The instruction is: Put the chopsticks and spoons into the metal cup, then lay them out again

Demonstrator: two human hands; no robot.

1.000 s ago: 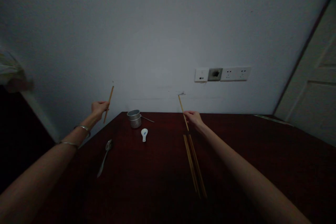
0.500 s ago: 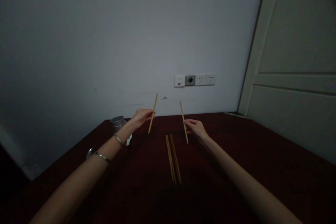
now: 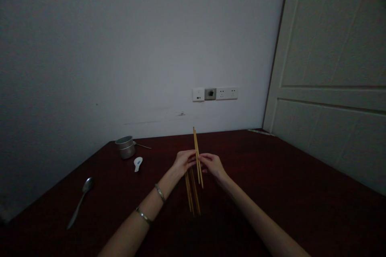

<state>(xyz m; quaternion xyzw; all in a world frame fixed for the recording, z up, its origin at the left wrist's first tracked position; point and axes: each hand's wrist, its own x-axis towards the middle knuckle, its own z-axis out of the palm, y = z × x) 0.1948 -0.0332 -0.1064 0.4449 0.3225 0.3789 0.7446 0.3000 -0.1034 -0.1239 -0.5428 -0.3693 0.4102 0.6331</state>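
Two light wooden chopsticks [image 3: 198, 170] stand side by side, tilted, above the table, pinched between my two hands. My left hand [image 3: 184, 159] has its fingers closed on them from the left. From the right, the fingertips of my right hand [image 3: 212, 164] are closed on the same pair, close to the left fingers. Beneath my left hand, several more chopsticks [image 3: 194, 194] lie lengthwise on the dark red table [image 3: 241, 192], their far ends hidden behind the hand. Two bracelets [image 3: 144, 216] circle my left wrist and forearm.
Left on the table are a metal pot [image 3: 126, 147] with a thin handle, a small white soup spoon [image 3: 138, 164] and a metal spoon [image 3: 81, 200]. A wall with sockets [image 3: 226, 93] rises behind; a pale panelled door [image 3: 325, 120] stands at the right.
My hands, apart before with one chopstick each, have come together, bringing the two chopsticks side by side. The view has shifted, and the pot and spoons at the left are now uncovered.
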